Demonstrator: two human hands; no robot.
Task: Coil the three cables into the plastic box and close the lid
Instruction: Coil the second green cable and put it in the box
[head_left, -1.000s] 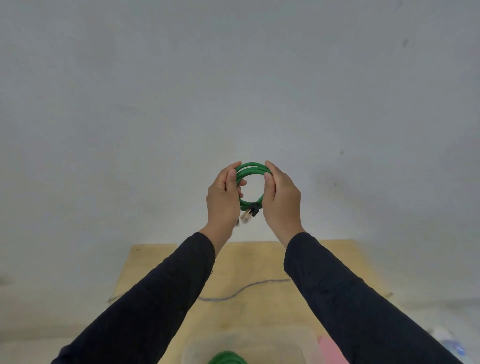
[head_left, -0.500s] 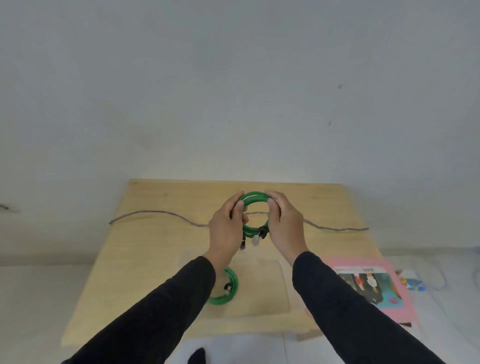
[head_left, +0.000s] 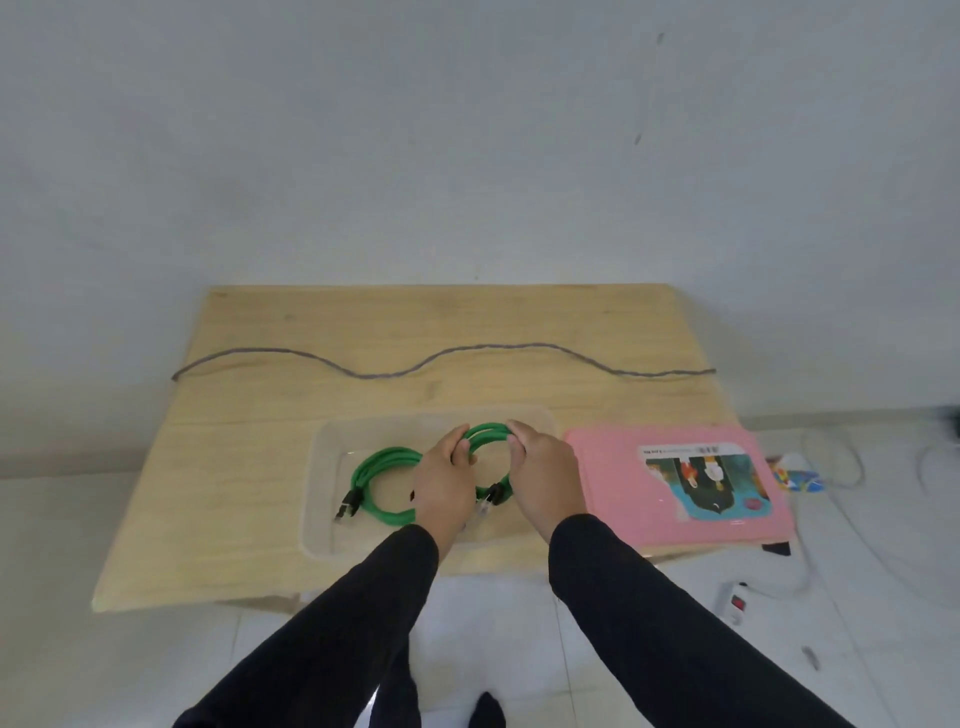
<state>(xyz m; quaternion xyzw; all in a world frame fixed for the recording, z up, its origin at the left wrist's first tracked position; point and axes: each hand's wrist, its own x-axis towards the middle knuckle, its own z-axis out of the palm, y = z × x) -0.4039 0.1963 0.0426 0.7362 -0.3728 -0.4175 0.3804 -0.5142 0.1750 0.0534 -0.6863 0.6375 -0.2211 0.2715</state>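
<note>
Fingers of the left hand (head_left: 445, 486) and right hand (head_left: 543, 480) curl round a coiled green cable (head_left: 485, 434) held over the clear plastic box (head_left: 319, 457) at frame centre — a second green coil (head_left: 382, 480) lies inside, a grey cable (head_left: 441, 358) stretches across the tabletop (head_left: 249, 415) above, a pink lid (head_left: 613, 462) lies right.

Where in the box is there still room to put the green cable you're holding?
The clear box has one green coil lying in its left half. The right half, between that coil and the wall beside the pink lid, looks bare. That's where the left hand and right hand hold the second green coil. The grey cable lies beyond, uncoiled.
</note>
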